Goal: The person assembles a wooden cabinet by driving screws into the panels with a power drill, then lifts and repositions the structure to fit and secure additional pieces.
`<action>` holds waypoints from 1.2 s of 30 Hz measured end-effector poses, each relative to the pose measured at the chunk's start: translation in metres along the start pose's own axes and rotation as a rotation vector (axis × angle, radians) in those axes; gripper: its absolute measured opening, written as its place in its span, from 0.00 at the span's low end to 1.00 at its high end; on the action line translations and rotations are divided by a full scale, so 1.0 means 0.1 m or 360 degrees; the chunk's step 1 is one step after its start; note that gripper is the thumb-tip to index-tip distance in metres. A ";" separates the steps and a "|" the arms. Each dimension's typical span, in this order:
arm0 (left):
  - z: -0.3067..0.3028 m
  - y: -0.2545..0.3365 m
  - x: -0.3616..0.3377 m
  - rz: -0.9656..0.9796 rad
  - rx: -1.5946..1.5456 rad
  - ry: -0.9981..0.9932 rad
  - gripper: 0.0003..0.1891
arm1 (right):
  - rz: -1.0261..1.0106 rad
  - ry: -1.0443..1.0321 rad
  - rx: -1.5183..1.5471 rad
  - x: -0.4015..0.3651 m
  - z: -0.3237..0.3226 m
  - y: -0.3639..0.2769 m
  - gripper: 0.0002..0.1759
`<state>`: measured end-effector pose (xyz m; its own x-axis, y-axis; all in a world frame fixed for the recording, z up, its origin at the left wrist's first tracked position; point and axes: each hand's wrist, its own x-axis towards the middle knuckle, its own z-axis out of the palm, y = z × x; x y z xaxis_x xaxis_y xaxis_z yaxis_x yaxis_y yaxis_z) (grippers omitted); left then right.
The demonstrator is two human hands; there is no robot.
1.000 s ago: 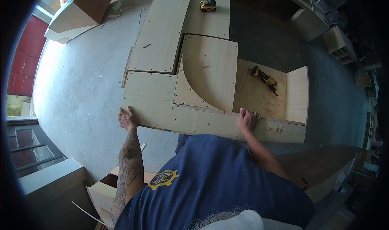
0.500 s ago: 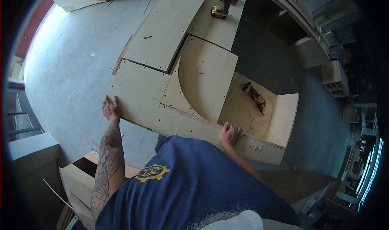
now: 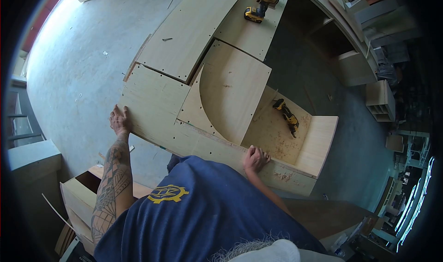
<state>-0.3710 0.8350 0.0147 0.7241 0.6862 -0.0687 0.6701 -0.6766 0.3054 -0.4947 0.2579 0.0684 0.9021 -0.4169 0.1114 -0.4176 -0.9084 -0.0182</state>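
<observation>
I lean over a large plywood cabinet piece (image 3: 152, 100) that lies on the concrete floor. My left hand (image 3: 119, 120) grips its near left corner, fingers laid on the top face. My right hand (image 3: 255, 158) curls over the near upper edge further right. A curved cut-out panel (image 3: 230, 89) sits in the middle of the piece. Inside the open compartment at the right a yellow and black power tool (image 3: 287, 116) rests on sawdust.
A yellow cordless drill (image 3: 258, 4) stands on a long plywood board (image 3: 194, 26) at the far end. Open wooden boxes (image 3: 87, 197) stand at my left. More cabinet carcasses (image 3: 350, 63) and small boxes (image 3: 380, 100) line the right side. Bare concrete floor (image 3: 78, 63) stretches to the left.
The view has swung so the cabinet piece sits lower and to the left. Both hands stay on its near edge, the right one now hooked over the rim.
</observation>
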 end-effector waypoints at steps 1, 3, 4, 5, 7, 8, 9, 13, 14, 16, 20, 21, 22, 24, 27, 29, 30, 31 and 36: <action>0.02 -0.01 0.00 -0.0005 -0.0027 0.0000 0.36 | 0.0009 -0.0007 0.0004 0.00 0.00 0.00 0.21; 0.04 -0.04 0.02 0.0002 -0.0039 0.0009 0.36 | -0.0001 -0.0004 0.0000 0.01 0.01 -0.01 0.21; 0.03 -0.03 0.02 0.0019 -0.0047 0.0022 0.36 | 0.0000 0.0000 0.0002 0.01 0.01 0.00 0.21; 0.03 -0.03 0.01 0.0012 -0.0049 0.0019 0.36 | -0.0006 -0.0002 -0.0003 0.01 0.01 0.00 0.21; 0.03 -0.03 0.02 0.0007 -0.0037 0.0000 0.36 | -0.0015 0.0025 -0.0056 0.01 0.03 0.01 0.19; 0.04 -0.04 0.02 0.0004 -0.0037 -0.0002 0.36 | -0.0017 0.0024 -0.0059 0.00 0.04 0.02 0.19; 0.04 -0.05 0.03 0.0011 -0.0034 0.0000 0.36 | -0.0030 0.0034 -0.0047 0.00 0.06 0.03 0.19; 0.02 -0.02 0.03 -0.0011 0.0001 -0.0024 0.35 | -0.0043 0.0039 -0.0035 -0.01 0.08 0.04 0.18; 0.02 -0.02 0.03 -0.0006 0.0002 -0.0027 0.35 | -0.0039 0.0038 -0.0037 0.00 0.08 0.05 0.18; 0.02 -0.02 0.03 0.0010 -0.0017 -0.0008 0.35 | -0.0046 0.0025 -0.0002 -0.01 0.08 0.05 0.17; 0.06 -0.05 0.06 0.0019 -0.0023 0.0002 0.35 | -0.0016 -0.0014 0.0033 -0.01 0.07 0.06 0.17; 0.08 -0.06 0.06 0.0031 -0.0024 0.0019 0.35 | -0.0001 -0.0020 0.0046 -0.01 0.08 0.06 0.17; 0.08 -0.06 0.06 0.0046 -0.0025 0.0038 0.35 | 0.0016 -0.0027 0.0060 -0.01 0.08 0.06 0.18; 0.07 -0.07 0.05 0.0062 -0.0030 0.0033 0.35 | 0.0028 -0.0038 0.0063 -0.02 0.09 0.07 0.17; 0.05 -0.05 0.05 0.0072 -0.0031 0.0016 0.35 | 0.0037 -0.0034 0.0063 -0.01 0.06 0.05 0.17; 0.04 -0.04 0.05 0.0070 -0.0021 0.0005 0.35 | 0.0038 -0.0023 0.0063 -0.01 0.05 0.04 0.17; 0.03 -0.03 0.04 0.0063 -0.0028 0.0009 0.35 | 0.0032 -0.0015 0.0059 0.00 0.05 0.04 0.17; 0.03 -0.03 0.04 0.0055 -0.0034 0.0012 0.35 | 0.0024 -0.0008 0.0054 0.00 0.05 0.04 0.17; 0.08 -0.06 0.06 0.0060 -0.0019 0.0018 0.34 | 0.0051 -0.0030 0.0073 0.00 0.00 0.02 0.17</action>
<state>-0.3699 0.8411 0.0052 0.7469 0.6633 -0.0461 0.6402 -0.6988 0.3191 -0.4950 0.2562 0.0682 0.8903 -0.4460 0.0914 -0.4414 -0.8948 -0.0669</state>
